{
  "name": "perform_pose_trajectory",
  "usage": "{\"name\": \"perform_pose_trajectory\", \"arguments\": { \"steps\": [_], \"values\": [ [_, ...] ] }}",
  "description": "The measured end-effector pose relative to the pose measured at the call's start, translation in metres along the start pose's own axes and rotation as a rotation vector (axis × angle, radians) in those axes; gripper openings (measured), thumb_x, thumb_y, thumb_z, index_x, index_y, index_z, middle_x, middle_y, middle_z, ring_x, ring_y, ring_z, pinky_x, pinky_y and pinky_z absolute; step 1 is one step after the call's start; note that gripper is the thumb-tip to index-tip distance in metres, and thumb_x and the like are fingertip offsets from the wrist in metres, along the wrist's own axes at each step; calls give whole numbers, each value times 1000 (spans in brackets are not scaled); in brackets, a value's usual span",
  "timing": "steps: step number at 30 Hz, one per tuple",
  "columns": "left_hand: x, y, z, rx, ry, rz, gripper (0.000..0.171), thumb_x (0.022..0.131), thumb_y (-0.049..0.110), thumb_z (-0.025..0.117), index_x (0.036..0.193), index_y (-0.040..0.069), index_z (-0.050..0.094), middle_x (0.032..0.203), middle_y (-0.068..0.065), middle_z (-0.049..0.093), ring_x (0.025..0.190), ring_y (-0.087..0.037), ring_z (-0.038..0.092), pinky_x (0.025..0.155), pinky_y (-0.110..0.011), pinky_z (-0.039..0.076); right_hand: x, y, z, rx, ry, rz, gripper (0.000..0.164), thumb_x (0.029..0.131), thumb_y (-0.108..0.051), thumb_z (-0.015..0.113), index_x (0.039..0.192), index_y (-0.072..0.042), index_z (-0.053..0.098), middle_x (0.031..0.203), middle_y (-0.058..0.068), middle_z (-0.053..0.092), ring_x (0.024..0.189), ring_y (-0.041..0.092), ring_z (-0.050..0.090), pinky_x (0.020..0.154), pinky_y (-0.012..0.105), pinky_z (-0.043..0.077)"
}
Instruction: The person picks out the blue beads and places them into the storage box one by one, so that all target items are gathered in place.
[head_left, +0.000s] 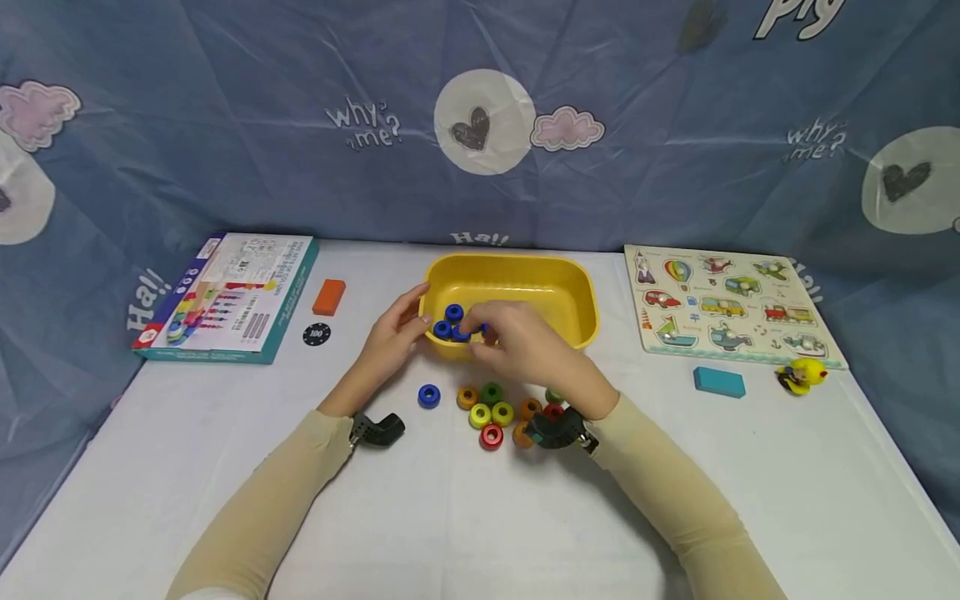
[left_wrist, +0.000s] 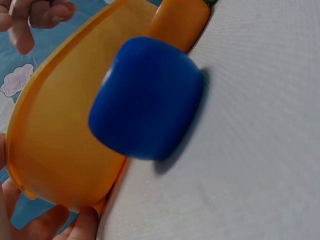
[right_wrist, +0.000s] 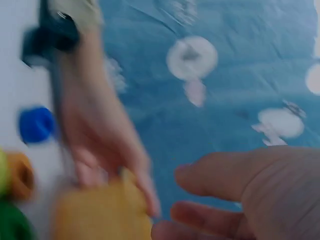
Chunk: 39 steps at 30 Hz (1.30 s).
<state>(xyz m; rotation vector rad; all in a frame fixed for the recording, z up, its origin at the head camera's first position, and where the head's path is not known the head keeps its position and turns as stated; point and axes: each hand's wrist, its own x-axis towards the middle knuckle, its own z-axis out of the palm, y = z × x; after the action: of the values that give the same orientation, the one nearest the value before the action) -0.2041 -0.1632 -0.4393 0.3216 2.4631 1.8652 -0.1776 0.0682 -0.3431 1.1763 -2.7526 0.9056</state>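
Note:
A yellow plastic tub (head_left: 525, 265) stands at the back middle of the table, several blue beads (head_left: 453, 312) at its left end. My left hand (head_left: 390, 337) grips that end, thumb at the rim and fingers against the outer wall. Over the tub is my right hand (head_left: 517, 337), thumb and fingers apart, nothing between them in the right wrist view. It partly covers the blue beads. One more blue bead (head_left: 429, 396) lies on the cloth in front, large in the left wrist view. Beside it sit orange (head_left: 467, 397), green (head_left: 491, 392), yellow (head_left: 480, 416) and red beads (head_left: 491, 437).
At the left are a toy box (head_left: 225, 296), an orange block (head_left: 328, 297) and a black "100" chip (head_left: 317, 334). A vehicle puzzle board (head_left: 731, 304), a teal block (head_left: 719, 382) and a small yellow figure (head_left: 802, 375) lie at the right. Behind hangs a blue printed cloth (head_left: 300, 183).

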Motion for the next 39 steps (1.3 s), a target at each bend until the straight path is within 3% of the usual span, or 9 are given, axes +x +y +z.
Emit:
{"name": "perform_pose_trajectory", "arguments": {
  "steps": [6, 12, 16, 21, 26, 32, 39],
  "values": [
    [0, 1, -2, -8, -17, -22, 53, 101, 19, 51, 151, 22, 35, 152, -13, 42, 133, -30, 50, 101, -28, 51, 1, -14, 38, 25, -132, -154, 16, 87, -11, 67, 102, -8, 71, 99, 1, 70, 81, 15, 62, 73, 19, 51],
    [-6, 19, -2, -20, -26, -26, 54, 100, 12, 50, 152, 12, 34, 151, -20, 41, 132, -35, 50, 96, -18, 51, 1, -15, 61, -6, -179, -178, 20, 85, -14, 71, 104, -9, 71, 103, 0, 70, 94, 12, 63, 89, 22, 52],
    [-12, 35, -1, 0, -28, -18, 54, 100, 10, 49, 151, 6, 34, 151, -22, 40, 132, -35, 49, 99, -22, 50, 0, -13, 70, -31, -186, -186, 18, 85, -15, 73, 102, -9, 72, 100, 0, 71, 93, 10, 64, 88, 22, 53],
    [-13, 36, -1, 9, -23, -15, 53, 100, 11, 49, 151, 7, 34, 152, -20, 39, 134, -34, 48, 105, -32, 48, -1, -11, 77, -62, -166, -191, 14, 84, -15, 73, 97, -10, 73, 94, -1, 72, 89, 9, 66, 83, 21, 55],
    [-11, 34, -1, -15, -27, -16, 54, 100, 10, 48, 151, 7, 34, 152, -21, 40, 134, -35, 48, 105, -33, 48, -1, -9, 78, -82, -143, -161, 10, 84, -16, 74, 92, -11, 73, 89, -2, 72, 82, 7, 66, 79, 19, 55],
    [-3, 11, -1, -26, -17, -3, 53, 100, 15, 50, 151, 17, 36, 153, -15, 41, 134, -31, 48, 104, -29, 48, -1, -8, 77, -100, -140, -153, 10, 84, -21, 75, 88, -12, 72, 84, -4, 71, 75, 5, 61, 75, 19, 53],
    [-13, 37, -1, -11, -29, -30, 53, 100, 13, 49, 151, 9, 34, 152, -20, 39, 135, -34, 47, 108, -43, 45, 0, -6, 77, -80, -154, -144, 11, 84, -22, 75, 86, -13, 70, 81, -5, 67, 70, 3, 55, 68, 14, 49]
  ]
}}
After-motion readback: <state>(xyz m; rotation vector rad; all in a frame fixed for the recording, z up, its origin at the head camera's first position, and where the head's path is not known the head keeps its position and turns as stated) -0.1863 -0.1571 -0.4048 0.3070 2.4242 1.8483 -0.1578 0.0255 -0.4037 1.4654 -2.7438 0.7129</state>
